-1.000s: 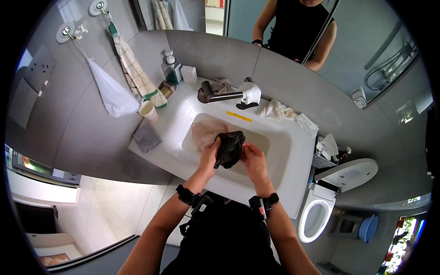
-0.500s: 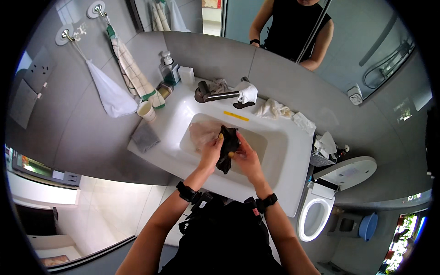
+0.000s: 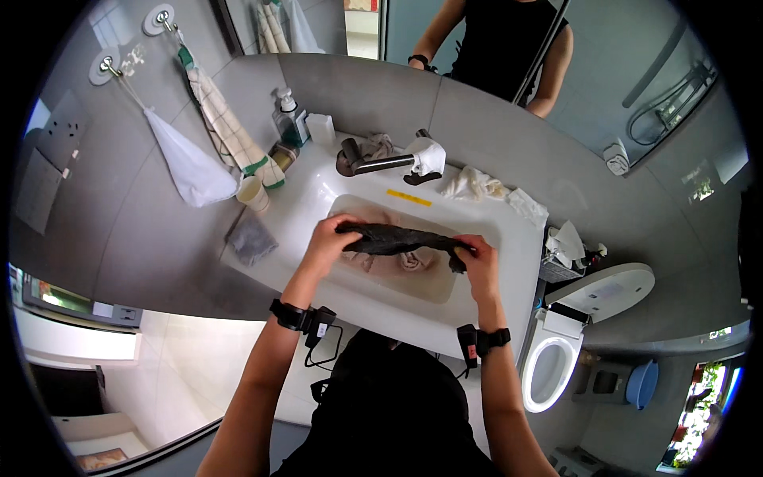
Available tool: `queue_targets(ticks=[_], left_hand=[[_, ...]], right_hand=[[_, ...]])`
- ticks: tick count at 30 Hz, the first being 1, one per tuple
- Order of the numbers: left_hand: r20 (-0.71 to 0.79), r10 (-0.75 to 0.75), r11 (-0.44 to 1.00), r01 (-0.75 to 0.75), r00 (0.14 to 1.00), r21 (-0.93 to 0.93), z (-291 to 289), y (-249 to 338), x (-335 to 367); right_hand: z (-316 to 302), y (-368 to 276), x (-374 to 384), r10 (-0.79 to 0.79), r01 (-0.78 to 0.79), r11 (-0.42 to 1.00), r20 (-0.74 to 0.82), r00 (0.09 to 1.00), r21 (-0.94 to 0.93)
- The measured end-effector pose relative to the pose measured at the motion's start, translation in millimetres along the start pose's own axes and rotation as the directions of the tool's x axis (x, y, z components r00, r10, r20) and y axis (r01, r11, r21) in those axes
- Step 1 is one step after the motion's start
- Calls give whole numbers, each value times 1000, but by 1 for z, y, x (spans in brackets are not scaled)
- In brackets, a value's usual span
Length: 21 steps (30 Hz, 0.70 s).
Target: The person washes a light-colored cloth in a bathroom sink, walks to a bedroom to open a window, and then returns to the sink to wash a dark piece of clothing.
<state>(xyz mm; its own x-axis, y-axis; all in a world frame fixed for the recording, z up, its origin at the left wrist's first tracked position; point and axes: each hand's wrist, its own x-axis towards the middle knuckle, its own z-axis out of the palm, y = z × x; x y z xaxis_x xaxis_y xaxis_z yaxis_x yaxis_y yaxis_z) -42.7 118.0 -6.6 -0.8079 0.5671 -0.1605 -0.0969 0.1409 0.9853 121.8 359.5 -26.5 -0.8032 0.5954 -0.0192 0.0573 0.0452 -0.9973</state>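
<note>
A wet-looking black cloth [image 3: 397,239] is stretched sideways above the sink basin [image 3: 435,291]; whether it is a garment I cannot tell. My left hand [image 3: 324,241] grips its left end, fingers closed around it. At the other end, my right hand [image 3: 479,262] pinches the cloth, and a short piece hangs down beside the fingers. Beneath it, pale pinkish cloth [image 3: 415,261] lies bunched in the basin, partly hidden by the black cloth. Beyond the hands, the dark faucet [image 3: 381,164] reaches over the sink with a white cloth [image 3: 429,157] draped on it.
A yellow strip [image 3: 409,198] lies on the sink's far ledge. Crumpled light cloths [image 3: 474,184] rest right of the faucet. To the left stand a soap bottle [image 3: 288,119], a paper cup [image 3: 253,193] and a folded grey cloth [image 3: 252,238]. A toilet [image 3: 550,370] is at the right.
My hands have moved apart, the left going left and the right going right. The black cloth, bunched upright before, is now pulled out sideways, uncovering more of the pinkish cloth.
</note>
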Motion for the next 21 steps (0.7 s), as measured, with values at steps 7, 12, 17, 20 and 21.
queue_targets(ticks=[7, 12, 17, 20, 21], left_hand=[[-114, -79, 975, 53, 990, -215, 22, 1, 0], [133, -216, 867, 253, 967, -429, 46, 33, -12], [245, -201, 882, 284, 948, -376, 38, 38, -27], [213, -116, 895, 195, 970, -402, 13, 39, -28], [230, -129, 929, 199, 965, -311, 3, 36, -27]], right_hand=[[30, -22, -14, 76, 21, 946, 286, 955, -324], [49, -4, -24, -137, 251, 927, 371, 918, -278], [64, -20, -34, -65, -29, 980, 448, 892, 199], [62, -21, -37, 2, -120, 959, 414, 910, 258], [64, -25, -40, 19, -182, 908, 398, 917, 377]])
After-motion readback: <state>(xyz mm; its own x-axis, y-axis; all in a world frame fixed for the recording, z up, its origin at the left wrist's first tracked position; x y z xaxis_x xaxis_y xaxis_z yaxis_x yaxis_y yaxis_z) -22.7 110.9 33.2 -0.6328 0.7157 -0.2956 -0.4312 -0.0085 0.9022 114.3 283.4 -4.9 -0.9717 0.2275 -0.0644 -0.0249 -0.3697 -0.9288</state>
